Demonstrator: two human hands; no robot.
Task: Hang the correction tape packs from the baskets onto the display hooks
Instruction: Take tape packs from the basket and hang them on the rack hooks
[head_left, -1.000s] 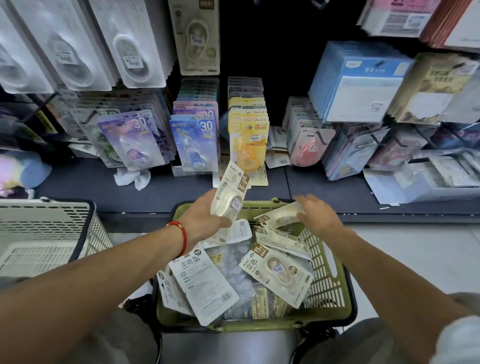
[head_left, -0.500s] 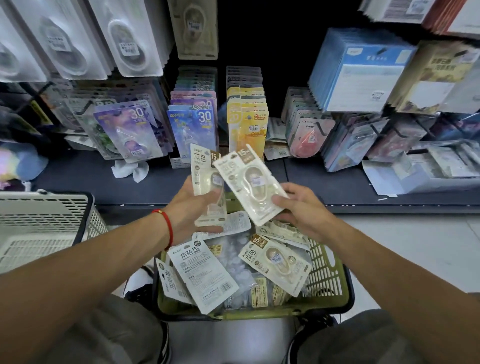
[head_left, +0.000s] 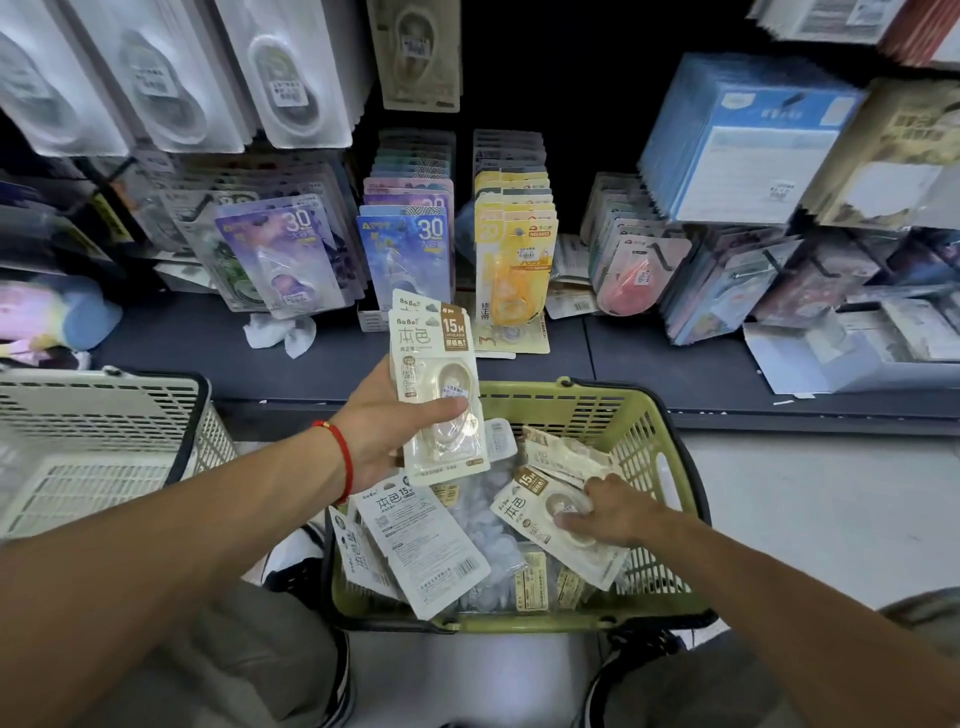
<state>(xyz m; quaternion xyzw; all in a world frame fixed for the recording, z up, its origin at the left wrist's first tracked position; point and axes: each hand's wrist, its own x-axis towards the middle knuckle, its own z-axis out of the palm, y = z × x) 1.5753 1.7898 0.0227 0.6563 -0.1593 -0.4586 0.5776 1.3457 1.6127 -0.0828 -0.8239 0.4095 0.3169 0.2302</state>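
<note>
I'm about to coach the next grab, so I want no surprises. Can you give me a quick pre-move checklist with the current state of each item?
1. Left hand grips the held packs: ok.
2. Held packs face front, upright: ok.
3. Right hand on a basket pack: ok; firm grasp: cannot tell.
4. Green basket holds more packs: ok.
5. Free display hook for these packs: cannot tell.

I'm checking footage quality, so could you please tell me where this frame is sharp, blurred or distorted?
Head view: the packs held by the left hand read sharply; the white hanging packs at top left are smeared; the wide lens bows the shelf edge; the gap behind the hooks is deep shadow.
</note>
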